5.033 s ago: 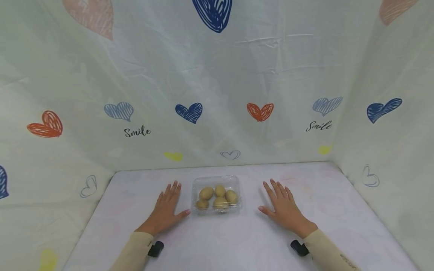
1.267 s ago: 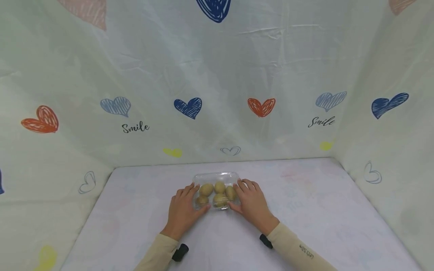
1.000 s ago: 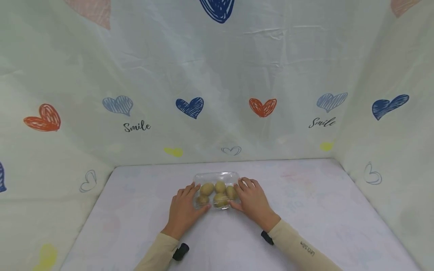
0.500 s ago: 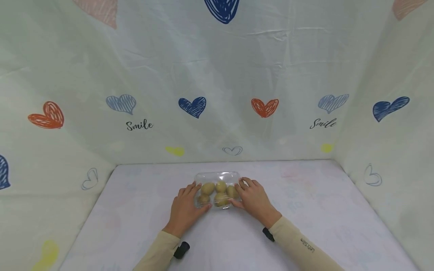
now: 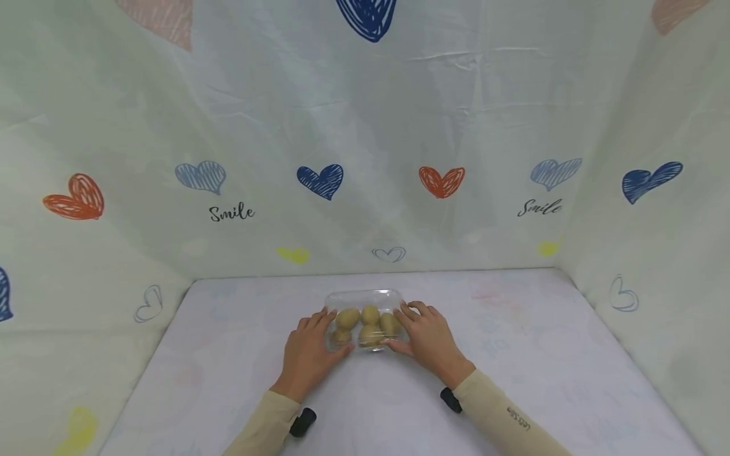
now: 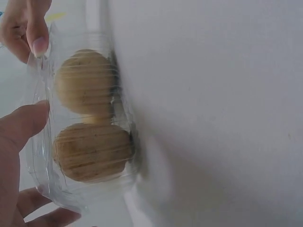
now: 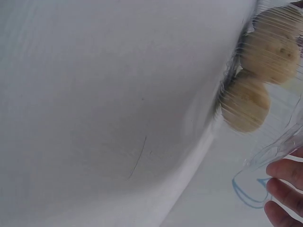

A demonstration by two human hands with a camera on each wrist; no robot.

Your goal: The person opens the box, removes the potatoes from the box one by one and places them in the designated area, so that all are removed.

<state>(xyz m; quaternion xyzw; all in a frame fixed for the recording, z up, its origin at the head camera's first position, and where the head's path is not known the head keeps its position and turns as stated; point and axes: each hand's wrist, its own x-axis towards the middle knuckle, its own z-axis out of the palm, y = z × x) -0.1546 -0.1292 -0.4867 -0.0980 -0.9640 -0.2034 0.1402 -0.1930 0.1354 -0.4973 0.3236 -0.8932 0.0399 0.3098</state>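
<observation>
A clear plastic clamshell box [image 5: 363,296] rests on the table and holds several potatoes [image 5: 348,318]. My left hand [image 5: 308,354] grips its left end, the thumb at the near edge and the fingers along the side. At the right end my right hand [image 5: 430,342] holds the box the same way, its thumb at the near edge. In the left wrist view two potatoes [image 6: 92,152] show through the ribbed front wall, and both thumbs touch the rim. The right wrist view shows potatoes [image 7: 246,103] behind the wall and right-hand fingers [image 7: 284,191] at the box's corner.
A white cloth covers the table [image 5: 365,405]. Behind it and at both sides hang pale sheets [image 5: 376,126] printed with hearts and the word Smile. Dark wrist cameras [image 5: 303,422] sit under the sleeves.
Five seconds ago both hands lay spread on the table, apart from the box. They have since moved inward and taken hold of its ends. Over the last second they barely move.
</observation>
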